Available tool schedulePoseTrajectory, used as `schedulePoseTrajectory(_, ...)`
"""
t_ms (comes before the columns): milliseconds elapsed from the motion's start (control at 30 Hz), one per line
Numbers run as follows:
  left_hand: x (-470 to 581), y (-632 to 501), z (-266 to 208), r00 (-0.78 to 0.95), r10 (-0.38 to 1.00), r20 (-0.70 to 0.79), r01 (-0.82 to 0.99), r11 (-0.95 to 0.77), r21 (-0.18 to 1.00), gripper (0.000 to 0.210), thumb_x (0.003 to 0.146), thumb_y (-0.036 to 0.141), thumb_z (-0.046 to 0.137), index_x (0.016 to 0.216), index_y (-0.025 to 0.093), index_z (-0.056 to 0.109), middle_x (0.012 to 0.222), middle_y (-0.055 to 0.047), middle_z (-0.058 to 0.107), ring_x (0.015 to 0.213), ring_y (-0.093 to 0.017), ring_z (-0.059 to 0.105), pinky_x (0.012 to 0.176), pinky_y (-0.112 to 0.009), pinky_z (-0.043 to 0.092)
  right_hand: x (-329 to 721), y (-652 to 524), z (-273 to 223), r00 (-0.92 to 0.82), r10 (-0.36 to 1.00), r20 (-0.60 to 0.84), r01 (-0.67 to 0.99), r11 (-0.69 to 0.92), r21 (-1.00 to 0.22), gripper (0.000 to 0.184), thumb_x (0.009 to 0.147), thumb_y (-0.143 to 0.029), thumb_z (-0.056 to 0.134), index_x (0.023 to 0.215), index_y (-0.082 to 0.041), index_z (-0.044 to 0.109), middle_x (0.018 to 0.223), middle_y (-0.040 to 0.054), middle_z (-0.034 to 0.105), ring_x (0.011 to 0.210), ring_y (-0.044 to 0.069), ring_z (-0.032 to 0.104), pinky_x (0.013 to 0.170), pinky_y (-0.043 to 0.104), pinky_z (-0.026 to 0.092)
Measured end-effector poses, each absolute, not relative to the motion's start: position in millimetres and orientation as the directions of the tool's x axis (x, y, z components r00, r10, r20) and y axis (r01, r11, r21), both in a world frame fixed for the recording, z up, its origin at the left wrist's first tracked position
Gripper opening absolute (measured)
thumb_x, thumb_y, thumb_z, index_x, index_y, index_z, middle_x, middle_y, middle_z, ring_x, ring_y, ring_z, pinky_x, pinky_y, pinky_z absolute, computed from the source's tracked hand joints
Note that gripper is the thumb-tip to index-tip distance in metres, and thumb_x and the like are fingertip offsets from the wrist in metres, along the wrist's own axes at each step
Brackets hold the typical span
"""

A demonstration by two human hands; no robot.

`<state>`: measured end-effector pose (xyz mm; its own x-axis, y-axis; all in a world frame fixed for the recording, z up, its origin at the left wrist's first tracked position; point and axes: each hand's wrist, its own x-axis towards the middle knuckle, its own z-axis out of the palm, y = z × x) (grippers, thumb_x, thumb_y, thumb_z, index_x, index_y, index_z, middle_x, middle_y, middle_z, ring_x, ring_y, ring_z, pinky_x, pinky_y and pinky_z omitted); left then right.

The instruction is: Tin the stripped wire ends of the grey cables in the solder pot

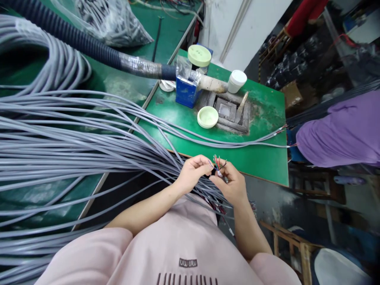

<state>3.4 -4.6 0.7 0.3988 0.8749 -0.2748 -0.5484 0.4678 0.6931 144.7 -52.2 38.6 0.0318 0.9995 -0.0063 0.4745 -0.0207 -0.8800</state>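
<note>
Between my hands is the stripped end of a grey cable, its thin coloured wires fanned out in red, green, black, blue and white. My right hand is closed around the cable just below the fan. With thumb and forefinger pressed together, my left hand pinches a thin blue wire at the left of the fan. Many long grey cables run from the left and pass under both hands. A few separate grey cables lie across the green table beyond, their wire ends at its right edge.
On the green table stand a square solder pot, a pale green dish, a white tub and a blue box. A black hose crosses from upper left. A person in purple is at right, near a wooden stool.
</note>
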Motion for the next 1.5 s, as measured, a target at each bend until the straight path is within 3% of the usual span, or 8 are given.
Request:
schedulePoseTrajectory(167,7,-3,2,0.366,0.881,-0.301,-0.588,0.469,0.659,0.015,0.062,0.023,0.074,0.065,0.015,0.062,0.058,0.003,0.061,0.052,-0.007,0.051,0.056,-0.020,0.042,135,-40,44,0.019,0.983,0.182,0.625,0.131,-0.769,0.016,0.089,-0.029,0.059,0.101,-0.024,0.069,0.084,0.0006,0.070,0.069,0.014,0.062,0.065,0.025,0.050)
schedulePoseTrajectory(500,15,15,16,0.258,0.939,-0.226,-0.682,0.343,0.646,0.019,0.067,0.029,0.074,0.070,0.016,0.060,0.057,0.004,0.058,0.051,-0.006,0.050,0.054,-0.018,0.042,130,-3,60,0.013,0.934,0.357,0.620,0.272,-0.736,0.005,0.087,-0.024,0.060,0.083,-0.022,0.062,0.080,0.0010,0.059,0.075,0.015,0.057,0.063,0.027,0.047)
schedulePoseTrajectory(667,2,37,14,0.126,0.991,-0.036,-0.499,0.095,0.861,0.019,0.077,0.035,0.067,0.081,0.017,0.061,0.065,0.001,0.061,0.059,-0.010,0.055,0.059,-0.022,0.044,142,49,74,-0.030,0.910,0.414,0.701,0.314,-0.640,0.012,0.084,-0.024,0.061,0.073,-0.019,0.057,0.076,-0.0007,0.053,0.067,0.013,0.050,0.060,0.027,0.040)
schedulePoseTrajectory(767,-18,52,3,0.031,0.978,0.206,-0.103,-0.201,0.974,0.017,0.080,0.029,0.064,0.093,0.018,0.064,0.077,-0.001,0.064,0.073,-0.013,0.059,0.075,-0.028,0.046,154,89,74,-0.094,0.940,0.329,0.781,0.275,-0.560,0.017,0.079,-0.023,0.061,0.064,-0.019,0.052,0.073,-0.0004,0.050,0.068,0.014,0.049,0.063,0.028,0.039)
schedulePoseTrajectory(867,-34,61,-14,0.041,0.934,0.356,0.259,-0.354,0.899,0.022,0.083,0.026,0.059,0.104,0.019,0.063,0.084,-0.003,0.067,0.082,-0.017,0.060,0.085,-0.033,0.043,161,124,66,-0.130,0.977,0.172,0.851,0.199,-0.486,0.021,0.076,-0.021,0.060,0.059,-0.019,0.048,0.071,-0.0003,0.044,0.067,0.014,0.046,0.065,0.029,0.037)
schedulePoseTrajectory(933,-38,62,-25,0.073,0.915,0.397,0.386,-0.393,0.835,0.024,0.085,0.027,0.057,0.107,0.019,0.062,0.087,-0.004,0.068,0.085,-0.019,0.060,0.085,-0.035,0.042,161,139,60,-0.139,0.986,0.092,0.885,0.166,-0.436,0.023,0.075,-0.022,0.059,0.056,-0.018,0.046,0.070,-0.0001,0.041,0.068,0.015,0.045,0.065,0.029,0.036)
schedulePoseTrajectory(1267,-35,57,-37,0.198,0.844,0.498,0.488,-0.525,0.697,0.020,0.088,0.025,0.052,0.105,0.019,0.063,0.084,-0.003,0.070,0.082,-0.018,0.061,0.086,-0.035,0.039,154,160,42,-0.139,0.987,-0.082,0.981,0.126,-0.150,0.016,0.078,-0.021,0.057,0.065,-0.015,0.063,0.078,0.0042,0.046,0.069,0.017,0.044,0.062,0.031,0.030)
schedulePoseTrajectory(1500,-35,57,-37,0.187,0.856,0.482,0.468,-0.509,0.723,0.020,0.088,0.025,0.054,0.104,0.020,0.063,0.083,-0.003,0.071,0.080,-0.018,0.062,0.087,-0.036,0.039,156,160,46,-0.161,0.986,-0.031,0.971,0.153,-0.184,0.015,0.076,-0.020,0.056,0.062,-0.017,0.059,0.075,0.0036,0.046,0.067,0.017,0.043,0.062,0.030,0.031)
